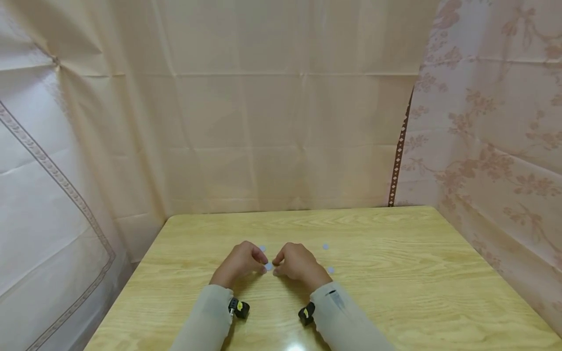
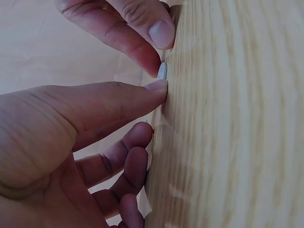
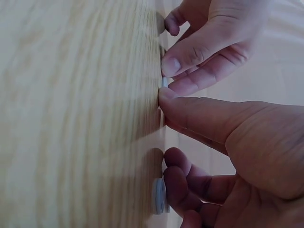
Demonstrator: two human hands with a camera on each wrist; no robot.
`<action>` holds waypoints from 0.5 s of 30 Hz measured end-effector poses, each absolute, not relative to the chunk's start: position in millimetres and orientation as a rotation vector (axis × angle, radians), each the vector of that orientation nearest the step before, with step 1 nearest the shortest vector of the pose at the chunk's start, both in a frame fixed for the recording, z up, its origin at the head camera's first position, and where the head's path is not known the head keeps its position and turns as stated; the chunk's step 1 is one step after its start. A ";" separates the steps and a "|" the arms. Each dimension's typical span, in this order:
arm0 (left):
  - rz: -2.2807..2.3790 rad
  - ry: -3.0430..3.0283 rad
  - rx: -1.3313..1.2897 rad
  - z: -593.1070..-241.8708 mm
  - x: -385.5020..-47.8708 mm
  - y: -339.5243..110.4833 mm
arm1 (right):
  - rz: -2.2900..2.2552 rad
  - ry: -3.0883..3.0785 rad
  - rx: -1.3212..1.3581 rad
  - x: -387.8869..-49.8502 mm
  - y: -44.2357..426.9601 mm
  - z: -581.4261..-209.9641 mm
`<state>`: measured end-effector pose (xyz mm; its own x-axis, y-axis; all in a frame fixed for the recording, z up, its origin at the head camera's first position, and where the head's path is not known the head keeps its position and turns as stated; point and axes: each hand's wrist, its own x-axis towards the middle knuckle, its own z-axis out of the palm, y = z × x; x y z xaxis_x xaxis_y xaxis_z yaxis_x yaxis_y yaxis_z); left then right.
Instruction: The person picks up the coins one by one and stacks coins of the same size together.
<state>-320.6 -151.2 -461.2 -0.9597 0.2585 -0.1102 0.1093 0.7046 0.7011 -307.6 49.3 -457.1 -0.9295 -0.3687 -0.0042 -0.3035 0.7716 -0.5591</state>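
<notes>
A small white disc (image 1: 269, 266) lies on the wooden table between the two hands. My left hand (image 1: 240, 262) has its thumb and index fingertips at the disc's left edge, pinching it. My right hand (image 1: 297, 262) is just to the right of the disc, thumb and index finger bent toward it and slightly apart. In the left wrist view, the disc (image 2: 162, 71) shows edge-on above the left thumb. In the right wrist view, the disc (image 3: 165, 81) appears between both thumbs; whether the right thumb touches it, I cannot tell.
Another white disc (image 1: 262, 248) lies behind the left hand. On the right are a far disc (image 1: 325, 246) and a nearer disc (image 1: 331, 269) beside the right wrist. Beige curtain (image 1: 281, 122) hangs behind the table (image 1: 395, 302), with patterned cloth (image 1: 505, 146) at the right.
</notes>
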 end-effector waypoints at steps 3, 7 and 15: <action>1.113 2.697 0.301 -462.1 -318.7 -150.8 | -0.862 2.862 -0.542 -307.4 48.7 -459.7; 1.119 2.679 0.300 -461.7 -316.6 -149.7 | -0.848 2.885 -0.536 -308.5 47.4 -461.7; 1.135 2.672 0.314 -457.0 -316.1 -147.4 | -0.824 2.935 -0.524 -312.5 45.3 -462.8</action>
<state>-316.1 -147.4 -457.0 -0.9526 0.2801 -0.1188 0.1090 0.6787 0.7262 -312.5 45.3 -462.8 -0.9414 -0.3344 0.0445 -0.3086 0.8006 -0.5136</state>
